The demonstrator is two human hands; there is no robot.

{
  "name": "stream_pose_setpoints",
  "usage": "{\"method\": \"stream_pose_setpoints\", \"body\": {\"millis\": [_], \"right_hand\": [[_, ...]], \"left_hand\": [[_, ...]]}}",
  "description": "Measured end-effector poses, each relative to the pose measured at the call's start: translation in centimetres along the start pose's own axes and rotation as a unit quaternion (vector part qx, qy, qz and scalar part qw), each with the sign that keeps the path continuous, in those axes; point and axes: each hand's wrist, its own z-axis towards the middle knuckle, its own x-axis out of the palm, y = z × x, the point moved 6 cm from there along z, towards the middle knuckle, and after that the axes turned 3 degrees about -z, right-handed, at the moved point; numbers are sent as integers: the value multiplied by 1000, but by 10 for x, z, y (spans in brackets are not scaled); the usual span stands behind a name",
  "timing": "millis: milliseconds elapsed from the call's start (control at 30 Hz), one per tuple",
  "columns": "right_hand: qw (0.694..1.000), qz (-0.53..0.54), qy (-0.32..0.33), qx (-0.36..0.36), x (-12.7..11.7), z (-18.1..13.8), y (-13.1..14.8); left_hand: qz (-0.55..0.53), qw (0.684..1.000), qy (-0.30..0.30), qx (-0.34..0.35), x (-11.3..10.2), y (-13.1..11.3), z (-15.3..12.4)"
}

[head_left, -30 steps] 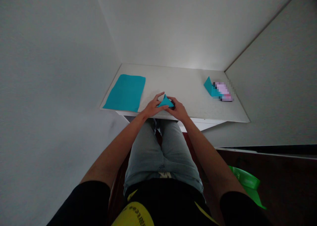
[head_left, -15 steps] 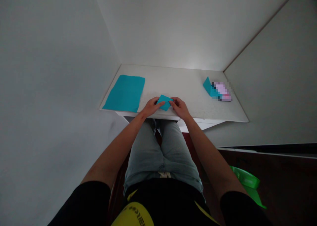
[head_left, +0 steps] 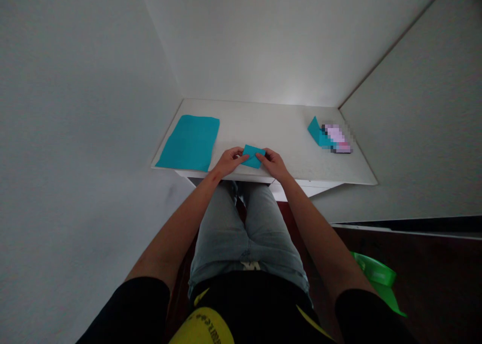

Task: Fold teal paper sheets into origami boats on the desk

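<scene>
Between my hands, just above the front part of the white table, is a small folded piece of blue paper [head_left: 253,151]. My left hand [head_left: 230,162] grips its left side, the thumb lying across the near face. My right hand [head_left: 274,164] pinches the right side, thumb on top and fingers behind. Fold lines run toward the middle of the paper, close to both thumb tips. Parts of the fingers are hidden behind it.
Large blue sheets [head_left: 192,142] lie on the left of the white table [head_left: 263,118]. At the right, a folded blue paper [head_left: 315,133] touches a blurred pink item [head_left: 338,135]. Walls border the table. A green plastic object [head_left: 376,271] stands low at the right.
The folded paper has turned slightly and now looks more rectangular, its top edge level. Both thumbs have shifted a little on it. The other things stay where they were.
</scene>
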Motion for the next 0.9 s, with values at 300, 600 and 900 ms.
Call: {"method": "stream_pose_setpoints", "body": {"millis": [300,600,900], "right_hand": [[999,5,40,-11,4,-4,4],[1000,5,-2,3,-1,-2,2],[979,76,-187,10,-31,-3,-7]], "left_hand": [[90,995,34,4,5,-5,-5],[57,998,1,11,5,-5,-2],[-70,984,-165,-16,-21,10,2]]}}
